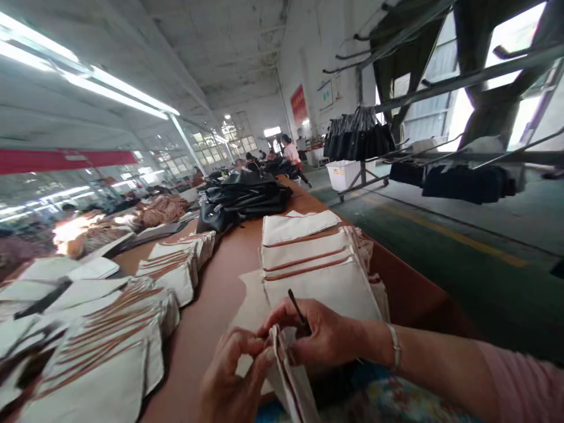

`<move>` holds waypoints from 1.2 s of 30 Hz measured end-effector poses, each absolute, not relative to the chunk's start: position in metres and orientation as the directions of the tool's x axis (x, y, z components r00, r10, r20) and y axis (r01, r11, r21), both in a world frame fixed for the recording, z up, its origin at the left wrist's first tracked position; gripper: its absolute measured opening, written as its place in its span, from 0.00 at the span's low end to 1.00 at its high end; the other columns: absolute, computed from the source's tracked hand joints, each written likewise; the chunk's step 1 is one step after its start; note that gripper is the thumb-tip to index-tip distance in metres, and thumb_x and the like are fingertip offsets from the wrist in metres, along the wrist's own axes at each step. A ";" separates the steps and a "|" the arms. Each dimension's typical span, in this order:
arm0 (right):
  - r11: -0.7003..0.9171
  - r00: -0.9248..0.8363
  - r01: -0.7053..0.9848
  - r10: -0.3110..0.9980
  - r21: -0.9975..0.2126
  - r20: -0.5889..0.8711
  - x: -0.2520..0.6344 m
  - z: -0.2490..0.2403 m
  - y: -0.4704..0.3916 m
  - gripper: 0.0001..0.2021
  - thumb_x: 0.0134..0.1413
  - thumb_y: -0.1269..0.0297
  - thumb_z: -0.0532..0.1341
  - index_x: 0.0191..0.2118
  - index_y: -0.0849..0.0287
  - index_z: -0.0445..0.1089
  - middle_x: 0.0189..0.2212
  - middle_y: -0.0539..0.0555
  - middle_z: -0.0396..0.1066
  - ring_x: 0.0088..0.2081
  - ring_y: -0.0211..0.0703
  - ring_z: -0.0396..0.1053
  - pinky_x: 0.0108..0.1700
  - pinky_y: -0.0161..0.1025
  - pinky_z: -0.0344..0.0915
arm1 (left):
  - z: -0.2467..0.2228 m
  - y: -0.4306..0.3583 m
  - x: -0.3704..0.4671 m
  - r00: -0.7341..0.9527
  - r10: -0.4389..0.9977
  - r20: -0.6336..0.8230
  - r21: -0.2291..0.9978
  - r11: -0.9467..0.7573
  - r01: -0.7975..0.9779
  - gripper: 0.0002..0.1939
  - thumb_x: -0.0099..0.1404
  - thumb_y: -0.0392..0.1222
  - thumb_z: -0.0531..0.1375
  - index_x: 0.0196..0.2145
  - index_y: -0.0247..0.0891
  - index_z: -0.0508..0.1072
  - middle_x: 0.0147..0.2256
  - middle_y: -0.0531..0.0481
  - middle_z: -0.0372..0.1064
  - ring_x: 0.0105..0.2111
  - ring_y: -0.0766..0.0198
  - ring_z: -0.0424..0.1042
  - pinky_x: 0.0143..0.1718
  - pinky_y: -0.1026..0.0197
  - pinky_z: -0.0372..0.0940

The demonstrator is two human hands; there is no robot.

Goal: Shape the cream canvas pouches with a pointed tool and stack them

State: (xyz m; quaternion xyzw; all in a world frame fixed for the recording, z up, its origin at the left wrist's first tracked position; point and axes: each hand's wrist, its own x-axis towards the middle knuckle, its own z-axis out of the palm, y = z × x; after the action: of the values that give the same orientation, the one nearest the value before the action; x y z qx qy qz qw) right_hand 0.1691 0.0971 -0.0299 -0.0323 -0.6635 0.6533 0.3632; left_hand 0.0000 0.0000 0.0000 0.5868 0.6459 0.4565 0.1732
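Note:
My left hand (240, 367) pinches the near side of a pale fabric panel (288, 382) with brownish edges, held on end over my lap. Its fingers are closed at the panel's top corner. From the other side my right hand (315, 335) grips the same corner. A slim dark tool (296, 304), perhaps small snips, is tucked in the right hand and points up and away; its lower part is hidden by the fingers. Just beyond the hands lies an overlapping stack of pale panels (315, 267) with brown edges.
Rows of similar pale panels (106, 346) cover the table's left side. Black leather-like pieces (247, 197) are heaped farther along the brown table (211, 323). A rack with dark hanging pieces (359, 141) and a white bin (346, 176) stand right. A person (291, 153) is in the background.

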 end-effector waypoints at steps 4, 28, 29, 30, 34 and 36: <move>0.140 -0.780 -0.320 0.523 -0.937 0.345 0.175 -0.038 0.102 0.15 0.48 0.62 0.68 0.39 0.66 0.68 0.28 0.48 0.64 0.27 0.30 0.58 0.29 0.28 0.56 | 0.004 -0.001 -0.013 -0.209 0.952 0.223 0.811 -0.062 0.581 0.18 0.58 0.60 0.63 0.26 0.42 0.69 0.37 0.48 0.72 0.36 0.55 0.71 0.36 0.60 0.70; 0.487 -0.723 -0.110 0.559 -0.866 0.406 0.226 -0.052 0.093 0.08 0.54 0.63 0.63 0.32 0.64 0.70 0.27 0.49 0.68 0.28 0.33 0.63 0.31 0.30 0.58 | -0.013 0.020 0.006 0.294 0.899 -0.324 0.921 0.228 0.317 0.19 0.63 0.56 0.62 0.33 0.36 0.68 0.30 0.52 0.64 0.30 0.65 0.59 0.31 0.65 0.55; 0.478 -0.743 -0.095 0.549 -0.873 0.382 0.228 -0.049 0.093 0.07 0.55 0.64 0.62 0.32 0.64 0.70 0.26 0.49 0.68 0.27 0.32 0.63 0.30 0.29 0.58 | -0.015 0.020 0.007 0.296 0.894 -0.336 0.920 0.245 0.306 0.19 0.63 0.56 0.62 0.32 0.36 0.68 0.29 0.53 0.63 0.29 0.66 0.58 0.30 0.65 0.55; 0.482 -0.761 -0.083 0.535 -0.872 0.368 0.230 -0.045 0.094 0.06 0.56 0.66 0.61 0.33 0.64 0.71 0.27 0.49 0.68 0.28 0.32 0.63 0.31 0.29 0.58 | -0.016 0.021 0.008 0.298 0.889 -0.347 0.918 0.257 0.300 0.19 0.63 0.56 0.62 0.32 0.35 0.69 0.28 0.53 0.62 0.28 0.66 0.57 0.30 0.65 0.54; 0.544 -0.783 -0.049 0.500 -0.838 0.370 0.231 -0.033 0.093 0.06 0.56 0.69 0.58 0.36 0.64 0.71 0.30 0.50 0.68 0.30 0.34 0.63 0.34 0.30 0.59 | -0.011 0.023 0.018 0.282 0.907 -0.313 0.928 0.229 0.294 0.18 0.63 0.55 0.62 0.31 0.34 0.71 0.27 0.53 0.62 0.29 0.66 0.58 0.31 0.65 0.54; 0.512 -0.785 -0.005 0.530 -0.859 0.321 0.230 -0.030 0.094 0.05 0.55 0.70 0.58 0.35 0.65 0.70 0.29 0.50 0.67 0.30 0.34 0.62 0.34 0.31 0.59 | -0.007 0.023 0.024 0.265 0.917 -0.298 0.929 0.214 0.302 0.18 0.63 0.55 0.62 0.30 0.35 0.71 0.27 0.53 0.62 0.29 0.65 0.57 0.31 0.65 0.54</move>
State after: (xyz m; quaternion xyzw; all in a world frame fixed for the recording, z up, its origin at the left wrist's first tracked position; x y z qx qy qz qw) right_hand 0.2303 0.0937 -0.0304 -0.1597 -0.8211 0.4674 0.2862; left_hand 0.0241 0.0233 -0.0068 0.5639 0.5406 0.2740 0.5610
